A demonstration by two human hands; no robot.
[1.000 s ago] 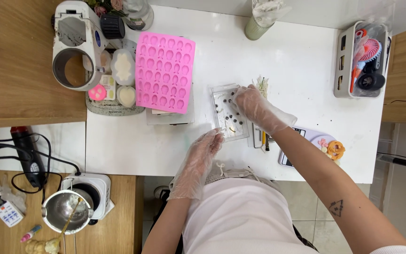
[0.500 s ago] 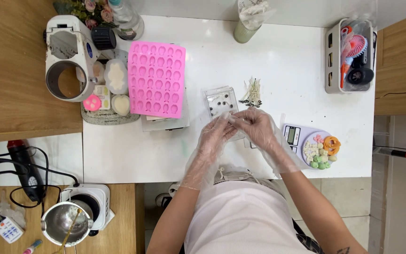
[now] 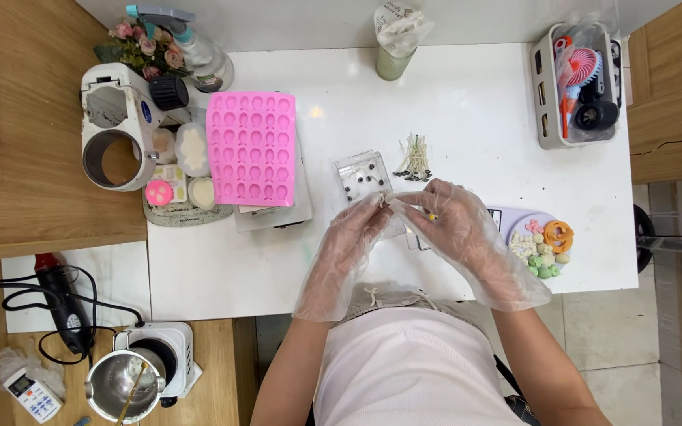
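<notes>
Both gloved hands were met over the white tabletop (image 3: 467, 118), just below a clear tray (image 3: 363, 177). A thin wick (image 3: 406, 207) w/ yellow tip was pinched btwn left hand (image 3: 349, 246) and right hand (image 3: 458, 229), fingers closed on it. Wick pile (image 3: 414, 156) was seen nearby; pink mold (image 3: 252, 147) further left.

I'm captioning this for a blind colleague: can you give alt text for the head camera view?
Seen from above, two gloved hands, left hand and right hand, meet over a white table, pinching a small thin stick. A pink silicone mould lies to the left, a small clear tray just beyond the hands.
</notes>
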